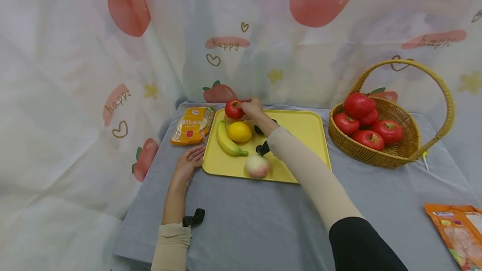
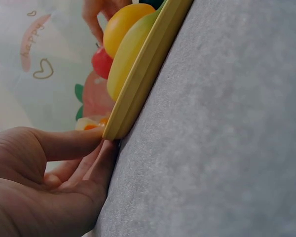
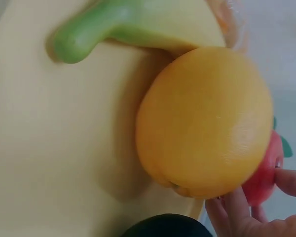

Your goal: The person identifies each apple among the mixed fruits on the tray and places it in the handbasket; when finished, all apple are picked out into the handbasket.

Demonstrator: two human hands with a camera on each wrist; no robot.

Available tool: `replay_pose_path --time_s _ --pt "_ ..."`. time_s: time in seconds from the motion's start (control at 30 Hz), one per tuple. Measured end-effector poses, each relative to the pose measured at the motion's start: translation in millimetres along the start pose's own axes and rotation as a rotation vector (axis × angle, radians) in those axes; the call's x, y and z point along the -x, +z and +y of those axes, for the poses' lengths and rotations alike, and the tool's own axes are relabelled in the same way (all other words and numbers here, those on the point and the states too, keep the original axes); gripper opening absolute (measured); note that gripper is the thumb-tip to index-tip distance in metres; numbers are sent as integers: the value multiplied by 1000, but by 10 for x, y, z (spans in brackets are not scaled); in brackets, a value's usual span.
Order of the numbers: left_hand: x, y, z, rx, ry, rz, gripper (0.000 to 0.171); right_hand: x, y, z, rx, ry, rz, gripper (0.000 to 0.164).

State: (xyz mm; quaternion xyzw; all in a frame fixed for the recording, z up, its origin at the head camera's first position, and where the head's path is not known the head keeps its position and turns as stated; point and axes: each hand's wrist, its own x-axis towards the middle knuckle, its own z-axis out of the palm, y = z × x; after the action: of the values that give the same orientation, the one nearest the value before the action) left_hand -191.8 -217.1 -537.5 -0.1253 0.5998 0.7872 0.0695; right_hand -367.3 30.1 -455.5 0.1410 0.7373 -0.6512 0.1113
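Observation:
My right hand [image 1: 254, 108] grips a red apple [image 1: 233, 109] at the far left corner of the yellow tray [image 1: 301, 137]; in the right wrist view the apple [image 3: 262, 182] is partly hidden behind the yellow lemon [image 3: 204, 123]. My left hand [image 2: 54, 177] pinches the tray's near left edge, thumb on the rim and fingers below it. A banana [image 1: 226, 142] lies beside the lemon on the tray. Nearer the front is a pale pink peach [image 1: 257, 166]. Something dark green and rounded [image 3: 167, 227] sits near the lemon, mostly hidden by my right arm in the head view.
To the tray's left lies an orange food packet [image 1: 193, 125]. A wicker basket [image 1: 370, 156] with a tall handle holds several red apples [image 1: 369, 139] at the right. Another orange packet [image 1: 457, 231] lies at the front right. A printed cloth [image 1: 233, 3] hangs behind the table.

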Motion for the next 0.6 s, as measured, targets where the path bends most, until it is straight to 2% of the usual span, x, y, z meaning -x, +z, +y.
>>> replay_pose_path --time_s 0.27,0.6 --pt "-8 14 8 -7 8 -10 60 158 -209 -93 -100 -65 -101 46" --pt "6 6 4 -24 -17 4 61 449 -482 -189 -100 -104 -165 49"
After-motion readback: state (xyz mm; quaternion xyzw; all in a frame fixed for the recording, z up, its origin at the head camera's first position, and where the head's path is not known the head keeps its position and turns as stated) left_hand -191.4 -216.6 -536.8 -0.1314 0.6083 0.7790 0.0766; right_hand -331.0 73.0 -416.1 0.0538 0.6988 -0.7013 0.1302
